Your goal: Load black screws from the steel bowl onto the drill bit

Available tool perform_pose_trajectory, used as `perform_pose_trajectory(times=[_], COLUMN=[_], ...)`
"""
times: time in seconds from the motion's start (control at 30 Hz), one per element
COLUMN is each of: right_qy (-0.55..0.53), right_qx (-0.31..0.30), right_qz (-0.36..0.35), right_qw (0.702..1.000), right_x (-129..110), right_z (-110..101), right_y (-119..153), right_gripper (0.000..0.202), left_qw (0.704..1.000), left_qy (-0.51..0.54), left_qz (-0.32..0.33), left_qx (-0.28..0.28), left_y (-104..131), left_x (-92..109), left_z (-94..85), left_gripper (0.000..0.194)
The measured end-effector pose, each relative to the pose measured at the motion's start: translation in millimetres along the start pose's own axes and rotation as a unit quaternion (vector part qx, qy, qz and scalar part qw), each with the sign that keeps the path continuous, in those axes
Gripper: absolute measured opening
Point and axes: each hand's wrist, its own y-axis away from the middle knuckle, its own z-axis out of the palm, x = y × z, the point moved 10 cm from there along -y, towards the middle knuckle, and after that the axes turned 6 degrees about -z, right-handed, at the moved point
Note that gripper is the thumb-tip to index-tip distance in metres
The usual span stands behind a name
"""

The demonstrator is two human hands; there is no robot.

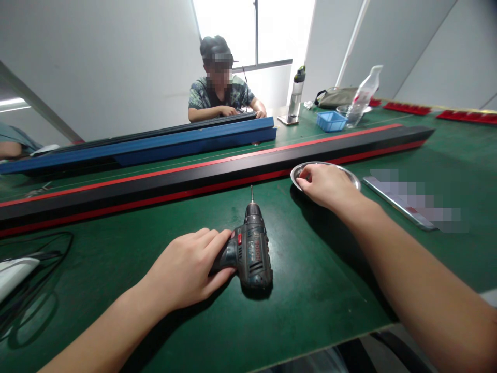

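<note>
Our left hand [190, 267] is curled round the handle of the drill [254, 251], which lies on the green table [310, 311], bit pointing away. Our right hand [328, 184] dips into the metal bowl [355, 181], thumb and fingertips bunched; we cannot tell what they pinch.

Workshop, green worktable [310, 280], cordless drill [254, 254], long profiles [186, 173]

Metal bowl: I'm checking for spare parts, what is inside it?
The right hand reaches into the metal bowl; bare, shiny metal shows near its rim. The hand covers the rest; anything beneath is hidden.
</note>
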Motion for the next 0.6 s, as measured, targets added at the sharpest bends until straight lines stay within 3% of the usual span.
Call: perform_pose_trajectory(times=[0.6], right_qy=[0.020], right_qx=[-0.020], right_qz=[0.007], right_qw=[1.000], right_x=[-1.8], right_z=[0.5], right_y=[-1.3], right_gripper=[0.042], left_qw=[1.000], left_qy=[-0.004], left_qz=[0.001], left_qx=[0.004], left_y=[0.1], left_x=[0.5], left_z=[-1.0], left_gripper=[0.049])
